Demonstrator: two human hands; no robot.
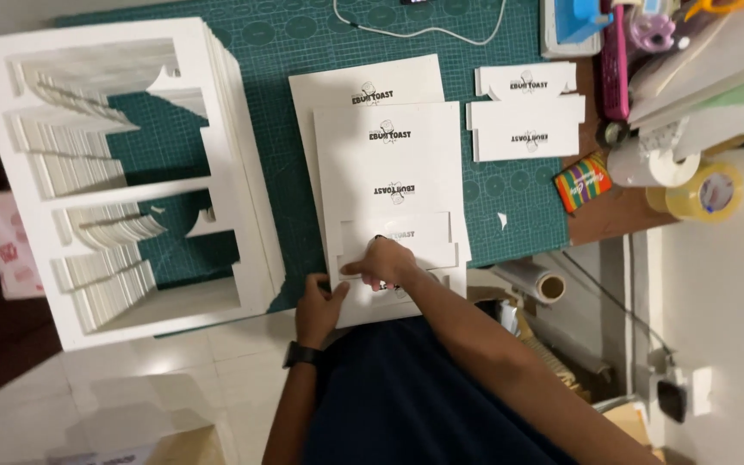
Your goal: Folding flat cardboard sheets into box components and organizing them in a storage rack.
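Note:
A stack of white printed card sheets [389,164] lies on the green cutting mat [294,60]. My right hand [385,263] presses down on a die-cut piece at the near end of the top sheet, fingers curled. Just left of it, my left hand [319,308] grips the near left edge of the same stack; a dark watch sits on that wrist. Two separated white cut-out pieces [527,116] lie on the mat to the right of the stack.
A tall pile of white leftover card frames [122,172] with cut-out windows stands at the left. A tape roll [706,194], a colourful small box [583,181], a paper roll [639,164] and cluttered supplies fill the right. A white cable [424,33] crosses the mat's far edge.

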